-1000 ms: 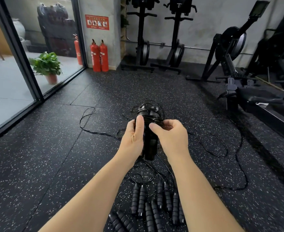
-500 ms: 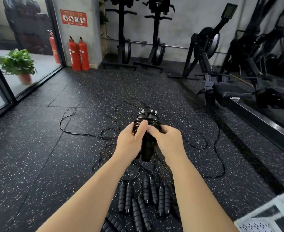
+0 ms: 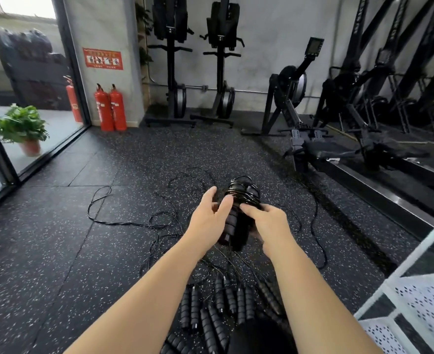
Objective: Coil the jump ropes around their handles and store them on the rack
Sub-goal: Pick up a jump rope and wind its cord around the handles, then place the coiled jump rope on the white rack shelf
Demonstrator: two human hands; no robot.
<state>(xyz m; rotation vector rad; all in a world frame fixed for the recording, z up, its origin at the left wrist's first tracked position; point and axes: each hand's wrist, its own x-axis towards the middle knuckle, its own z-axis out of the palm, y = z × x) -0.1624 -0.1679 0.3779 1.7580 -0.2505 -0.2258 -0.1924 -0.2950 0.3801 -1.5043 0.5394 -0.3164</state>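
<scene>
Right hand (image 3: 267, 223) grips the bundle of jump rope handles (image 3: 236, 221) wrapped in black cord, held above the floor (image 3: 44, 238). Left hand (image 3: 208, 218) open beside it, fingers relaxed. Loose handles (image 3: 218, 302) lie below; white rack (image 3: 415, 290) at right.

Head-worn view (wide-angle), forward and downward.

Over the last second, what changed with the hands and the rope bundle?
The left hand opened and came off the coiled bundle, fingers now spread beside it. The right hand still grips it. Loose handles stayed on the floor.
</scene>
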